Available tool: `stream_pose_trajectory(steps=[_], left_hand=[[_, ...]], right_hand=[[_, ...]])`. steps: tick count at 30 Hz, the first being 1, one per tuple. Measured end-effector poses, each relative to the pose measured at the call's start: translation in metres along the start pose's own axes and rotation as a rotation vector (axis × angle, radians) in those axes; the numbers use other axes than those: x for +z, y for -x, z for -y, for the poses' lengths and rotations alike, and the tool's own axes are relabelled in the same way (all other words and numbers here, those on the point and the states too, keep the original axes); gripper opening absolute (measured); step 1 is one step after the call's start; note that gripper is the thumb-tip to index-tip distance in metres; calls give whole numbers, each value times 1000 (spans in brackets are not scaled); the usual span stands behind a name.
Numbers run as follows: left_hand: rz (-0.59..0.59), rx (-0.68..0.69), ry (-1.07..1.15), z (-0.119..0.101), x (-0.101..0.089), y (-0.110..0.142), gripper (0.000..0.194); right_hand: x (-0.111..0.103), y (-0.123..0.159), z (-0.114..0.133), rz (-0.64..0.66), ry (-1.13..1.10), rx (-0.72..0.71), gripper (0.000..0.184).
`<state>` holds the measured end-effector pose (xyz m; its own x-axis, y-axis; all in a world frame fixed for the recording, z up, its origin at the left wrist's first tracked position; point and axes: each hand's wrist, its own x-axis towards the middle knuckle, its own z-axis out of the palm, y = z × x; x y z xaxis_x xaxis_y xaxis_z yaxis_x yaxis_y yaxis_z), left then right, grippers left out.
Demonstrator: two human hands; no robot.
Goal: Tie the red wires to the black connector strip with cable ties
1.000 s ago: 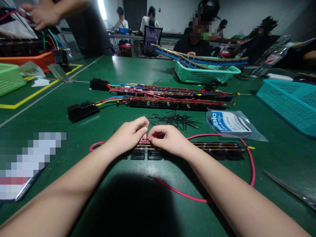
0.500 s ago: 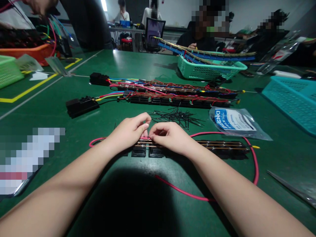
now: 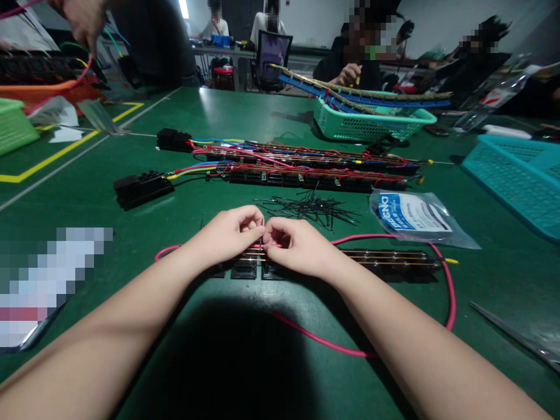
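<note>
Fingers [image 3: 252, 235] of left hand [image 3: 223, 239] and right hand [image 3: 304, 245] pinched narrow, apparently on thin black tie [image 3: 261, 243], over red cable [image 3: 451, 297] along black strip [image 3: 417, 275] on surface [image 3: 236, 122]. Best to keep cable flat, draw tie snug without bending copper-coloured rods [image 3: 370, 259].

Bare arms [image 3: 126, 318] angle inward, left hand [image 3: 230, 236] and right hand [image 3: 301, 246] close together, fingers [image 3: 250, 217] curled

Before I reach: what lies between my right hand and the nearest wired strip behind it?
Head view: black cable ties lie piled between the right hand and that strip.
</note>
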<state>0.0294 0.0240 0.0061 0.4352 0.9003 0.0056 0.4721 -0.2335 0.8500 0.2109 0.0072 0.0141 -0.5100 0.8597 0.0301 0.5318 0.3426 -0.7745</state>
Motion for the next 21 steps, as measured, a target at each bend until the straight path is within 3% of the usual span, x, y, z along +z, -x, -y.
stream_pose_trajectory(steps=[7, 15, 21], left_hand=[[49, 5, 23, 4, -2, 0, 12], [18, 42, -151, 2, -3, 0, 13], [-1, 28, -137, -1, -3, 1, 11]], right_hand=[[-1, -2, -4, -29, -84, 5, 13], [0, -3, -6, -23, -129, 2, 16], [-2, -3, -6, 6, -118, 4, 17]])
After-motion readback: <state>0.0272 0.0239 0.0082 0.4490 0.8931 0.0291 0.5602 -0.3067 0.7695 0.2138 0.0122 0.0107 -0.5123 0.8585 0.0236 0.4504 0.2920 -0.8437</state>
